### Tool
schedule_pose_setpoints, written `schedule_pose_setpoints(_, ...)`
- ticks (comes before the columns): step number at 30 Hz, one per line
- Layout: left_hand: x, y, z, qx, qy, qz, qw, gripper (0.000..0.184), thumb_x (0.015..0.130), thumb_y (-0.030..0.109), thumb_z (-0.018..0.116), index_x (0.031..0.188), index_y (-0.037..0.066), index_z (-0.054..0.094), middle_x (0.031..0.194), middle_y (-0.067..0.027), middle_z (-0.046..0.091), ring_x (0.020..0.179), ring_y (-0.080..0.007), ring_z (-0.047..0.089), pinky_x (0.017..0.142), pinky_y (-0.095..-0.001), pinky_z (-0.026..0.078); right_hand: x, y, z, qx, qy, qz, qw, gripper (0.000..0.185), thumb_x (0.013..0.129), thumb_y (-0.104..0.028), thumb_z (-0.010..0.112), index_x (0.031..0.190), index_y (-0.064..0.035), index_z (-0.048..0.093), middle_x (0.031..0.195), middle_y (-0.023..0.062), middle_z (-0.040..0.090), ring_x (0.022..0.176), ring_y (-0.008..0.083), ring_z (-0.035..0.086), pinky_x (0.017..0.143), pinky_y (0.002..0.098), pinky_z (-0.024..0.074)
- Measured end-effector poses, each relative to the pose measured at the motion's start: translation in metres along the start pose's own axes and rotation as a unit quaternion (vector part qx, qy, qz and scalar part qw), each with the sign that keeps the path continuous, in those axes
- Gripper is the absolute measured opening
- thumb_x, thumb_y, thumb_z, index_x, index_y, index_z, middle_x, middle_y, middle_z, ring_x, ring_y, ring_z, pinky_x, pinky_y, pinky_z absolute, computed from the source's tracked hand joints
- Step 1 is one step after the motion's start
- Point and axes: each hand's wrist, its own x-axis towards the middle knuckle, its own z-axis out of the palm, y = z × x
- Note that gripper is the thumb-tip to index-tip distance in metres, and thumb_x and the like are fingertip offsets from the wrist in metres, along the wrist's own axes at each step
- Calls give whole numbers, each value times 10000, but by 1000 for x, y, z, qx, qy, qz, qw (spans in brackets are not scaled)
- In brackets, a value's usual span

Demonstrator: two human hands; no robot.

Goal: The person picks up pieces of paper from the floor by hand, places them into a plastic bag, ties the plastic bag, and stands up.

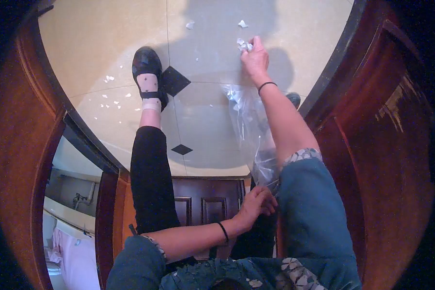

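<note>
My right hand (257, 60) is closed at the fingertips around several small white fragments (244, 45), reaching out over the tiled floor. Whether they are shell, plaster or paper, I cannot tell. Below that forearm hangs a clear plastic bag (244, 113), its upper part spread and catching the light. My left hand (257, 208) pinches the lower, gathered part of the bag near my knee. Two loose white flakes lie ahead of the right hand, one of them a white flake (242, 23). More scattered white bits (109, 78) are on the floor at the left.
My foot in a black shoe (147, 62) stands on the cream tiled floor (101, 34), close to the scattered bits. Dark red wood panels (391, 159) flank the right side. A doorway at lower left shows a pink cloth (77, 256).
</note>
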Motion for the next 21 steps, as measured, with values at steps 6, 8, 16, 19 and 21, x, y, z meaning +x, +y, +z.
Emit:
schedule_pose_setpoints(6, 3, -2, -1, -112, -3, -60, 992, 216, 907, 266, 408, 931, 54, 445, 786, -116, 587, 648, -174, 579, 547, -264, 465, 8, 21, 2, 2, -6, -111, 994, 164, 722, -105, 624, 865, -65, 555, 883, 141, 586, 832, 328, 575, 715, 418, 466)
schedule_pose_setpoints(8, 6, -10, -4, -115, -11, -36, 993, 223, 905, 272, 408, 931, 53, 444, 789, -118, 586, 645, -174, 577, 547, -264, 464, 8, 26, 2, 20, -29, -148, 988, 117, 725, -107, 612, 821, -54, 572, 840, 142, 598, 817, 332, 576, 709, 412, 466)
schedule_pose_setpoints(16, 21, -7, -5, -138, 8, 25, 990, 246, 919, 301, 379, 915, 61, 434, 826, -138, 592, 599, -165, 560, 528, -246, 453, -72, -4, -160, 197, 53, -44, 978, 186, 708, -126, 688, 836, -39, 585, 747, 60, 604, 722, 153, 580, 686, 275, 459)
schedule_pose_setpoints(19, 21, 8, -3, -93, 8, 133, 987, 277, 941, 327, 345, 919, 65, 434, 838, -154, 597, 596, -161, 564, 505, -245, 453, -142, 1, -212, 231, 145, -52, 961, 195, 687, 0, 685, 838, -52, 572, 786, 32, 583, 709, 159, 546, 668, 277, 452)
schedule_pose_setpoints(21, 16, 13, 2, -121, 17, 101, 987, 299, 954, 346, 320, 926, 68, 426, 837, -161, 597, 572, -163, 568, 467, -239, 445, -182, 10, -235, 165, 116, -162, 966, 217, 690, 51, 666, 852, -43, 557, 808, 49, 567, 691, 183, 529, 640, 288, 445)
